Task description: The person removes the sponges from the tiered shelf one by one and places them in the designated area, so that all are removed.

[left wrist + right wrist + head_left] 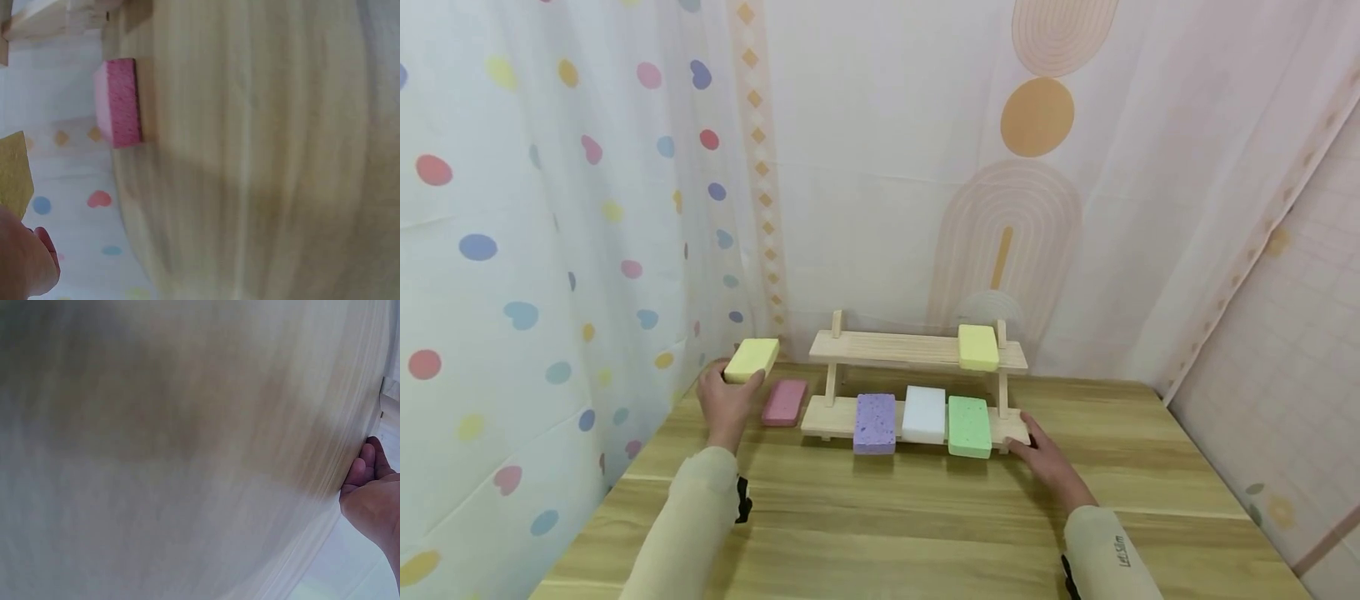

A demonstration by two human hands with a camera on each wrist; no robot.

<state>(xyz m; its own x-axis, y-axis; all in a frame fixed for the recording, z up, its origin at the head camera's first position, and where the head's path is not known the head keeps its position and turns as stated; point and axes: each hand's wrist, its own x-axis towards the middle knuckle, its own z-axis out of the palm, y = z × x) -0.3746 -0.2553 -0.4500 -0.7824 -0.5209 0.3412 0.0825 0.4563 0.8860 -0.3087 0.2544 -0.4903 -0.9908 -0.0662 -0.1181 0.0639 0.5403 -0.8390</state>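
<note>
In the head view my left hand (727, 404) pinches a pale yellow sponge (752, 360) in the air, left of a two-tier wooden rack (895, 347). A pink sponge (785, 402) lies on the table just right of that hand; the left wrist view shows it too (122, 103). My right hand (1047, 460) grips the right end of the rack's lower shelf, thumb in front and fingers behind. On that shelf sit a purple sponge (875, 423), a white sponge (924, 414) and a green sponge (969, 427). Another yellow sponge (977, 347) stands at the upper shelf's right end.
The rack stands near the back of a wood-grain table (880, 533). Behind it hangs a pale patterned curtain (865, 167), and a dotted curtain (550, 208) hangs along the left. On the right is another light hanging cloth (1285, 358).
</note>
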